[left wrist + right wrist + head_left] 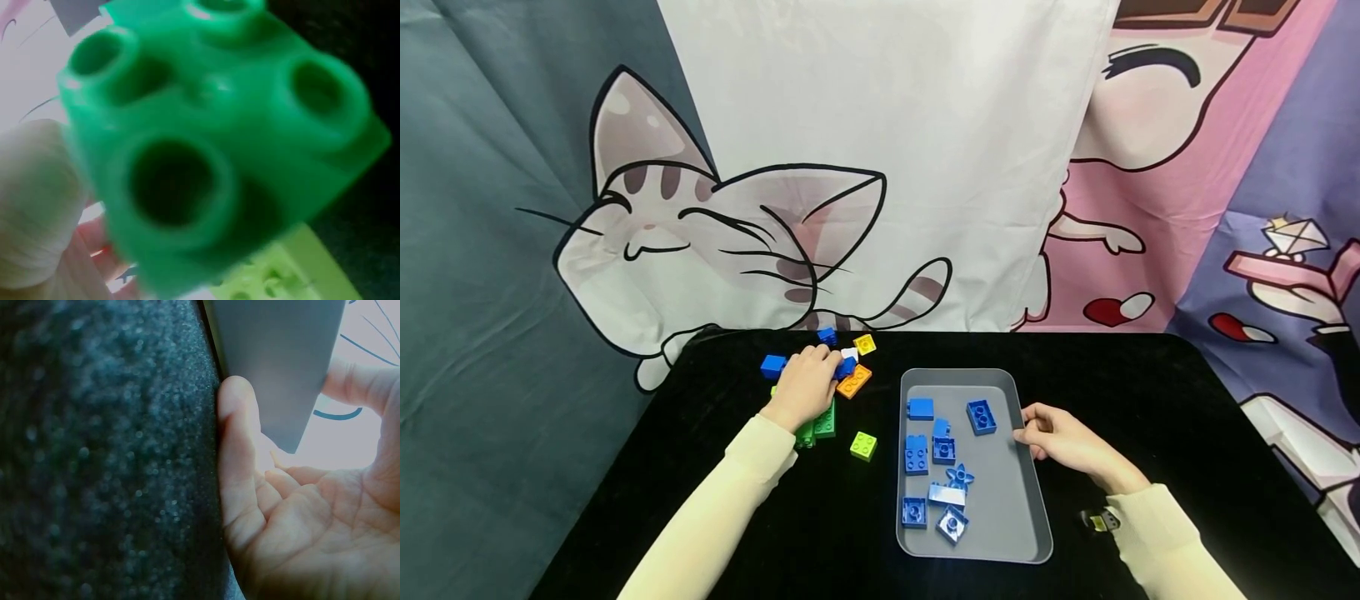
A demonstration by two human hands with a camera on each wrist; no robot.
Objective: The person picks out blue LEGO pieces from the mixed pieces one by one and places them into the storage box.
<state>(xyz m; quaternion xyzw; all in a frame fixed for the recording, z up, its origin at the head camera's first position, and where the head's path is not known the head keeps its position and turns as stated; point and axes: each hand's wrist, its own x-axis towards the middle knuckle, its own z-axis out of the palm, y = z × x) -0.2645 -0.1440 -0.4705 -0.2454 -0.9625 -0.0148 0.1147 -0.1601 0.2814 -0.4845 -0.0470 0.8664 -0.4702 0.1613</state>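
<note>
My left hand [806, 387] is over a cluster of toy bricks on the left, its fingertips right at a blue brick [846, 367]. Whether the fingers grip that brick I cannot tell. A green brick [206, 125] looms close in the left wrist view and hides most of the fingers. On the right, my right hand [1060, 437] pinches the side rim of a grey tray [1011, 500], thumb on one face and fingers on the other [294, 381]. Inside the tray lie several blue toy pieces, among them an upturned brick [981, 417] and a flower-shaped piece [959, 477].
Around the left hand lie an orange brick [854, 382], a yellow brick [865, 344], another blue brick [772, 367] and green bricks [825, 421]. A lime brick [863, 447] sits between cluster and tray. Behind the black-covered table [1105, 367] hangs a printed cloth [880, 100].
</note>
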